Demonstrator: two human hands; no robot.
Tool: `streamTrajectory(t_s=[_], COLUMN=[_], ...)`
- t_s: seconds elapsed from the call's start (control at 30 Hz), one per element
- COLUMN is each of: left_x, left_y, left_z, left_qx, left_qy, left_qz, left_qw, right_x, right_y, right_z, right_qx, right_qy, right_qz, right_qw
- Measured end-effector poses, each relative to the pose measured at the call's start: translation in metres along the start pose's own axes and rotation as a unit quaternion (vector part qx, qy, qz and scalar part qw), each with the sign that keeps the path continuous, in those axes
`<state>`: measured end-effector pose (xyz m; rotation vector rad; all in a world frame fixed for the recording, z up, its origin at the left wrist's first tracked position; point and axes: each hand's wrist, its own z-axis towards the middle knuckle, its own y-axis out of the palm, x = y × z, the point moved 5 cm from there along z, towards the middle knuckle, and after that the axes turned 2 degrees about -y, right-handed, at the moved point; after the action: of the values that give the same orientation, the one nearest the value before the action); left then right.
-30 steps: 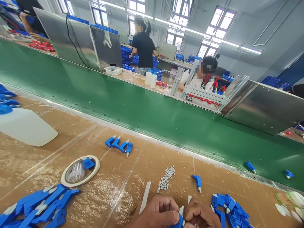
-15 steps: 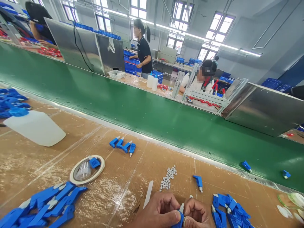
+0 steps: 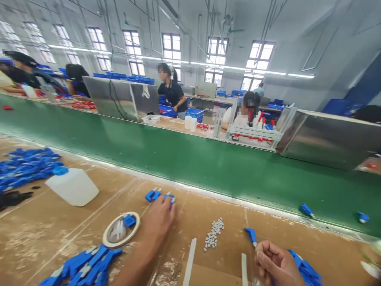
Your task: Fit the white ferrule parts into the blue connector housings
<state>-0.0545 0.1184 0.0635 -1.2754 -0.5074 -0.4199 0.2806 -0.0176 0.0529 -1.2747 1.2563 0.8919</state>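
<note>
My left hand (image 3: 162, 216) reaches over the small row of blue parts (image 3: 152, 194) near the belt, its fingertips on or just above the right-hand ones; whether it grips one is hidden. My right hand (image 3: 275, 260) is at the lower right with thumb and fingers pinched together; what it holds, if anything, is too small to make out. Just above that hand a single blue part (image 3: 251, 235) with a pale tip lies on the brown table. Between the hands lies a cluster of small grey pieces (image 3: 213, 234). Partly behind my right hand is a blue pile (image 3: 305, 270).
A tape roll (image 3: 137, 234) encircles another blue part. A white bottle (image 3: 74, 186) lies at the left, near blue piles. The green belt (image 3: 178, 159) crosses beyond the table, with two blue parts at its right. People work on the far side.
My hands have separated. The left has moved away left to the row of blue parts; the right has shifted right. The blue part held between them is no longer visible there. The view has tilted up.
</note>
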Motion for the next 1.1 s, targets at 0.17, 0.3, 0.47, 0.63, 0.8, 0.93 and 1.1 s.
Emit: streamTrajectory(t_s=[0.17,0.3,0.47,0.63,0.8,0.93,1.1], left_x=[0.014,0.053,0.073,0.064,0.061,0.063,0.062], left_y=[0.003,0.032,0.054,0.051,0.046,0.051,0.051], left_z=[-0.024,-0.065,-0.096,-0.092,-0.087,-0.093,-0.08], left_qx=[0.094,0.054,0.007,0.017,0.008,-0.014,-0.014], left_qy=[0.1,0.243,0.317,0.305,0.29,0.286,0.283], left_qz=[0.083,-0.022,-0.083,-0.128,-0.173,-0.163,-0.09], left_qw=[0.987,0.968,0.945,0.944,0.941,0.944,0.955], right_x=[-0.01,0.001,-0.001,-0.009,-0.025,-0.033,-0.02], right_y=[-0.032,-0.013,0.005,-0.002,-0.015,0.003,0.012], right_z=[0.007,0.012,0.015,0.011,0.011,0.025,0.031], right_qx=[0.144,0.131,0.113,0.112,0.082,-0.02,-0.09], right_qy=[-0.079,-0.074,-0.058,-0.025,-0.041,-0.117,-0.136], right_qz=[-0.408,-0.478,-0.542,-0.594,-0.607,-0.588,-0.582], right_qw=[0.898,0.865,0.83,0.796,0.79,0.8,0.797])
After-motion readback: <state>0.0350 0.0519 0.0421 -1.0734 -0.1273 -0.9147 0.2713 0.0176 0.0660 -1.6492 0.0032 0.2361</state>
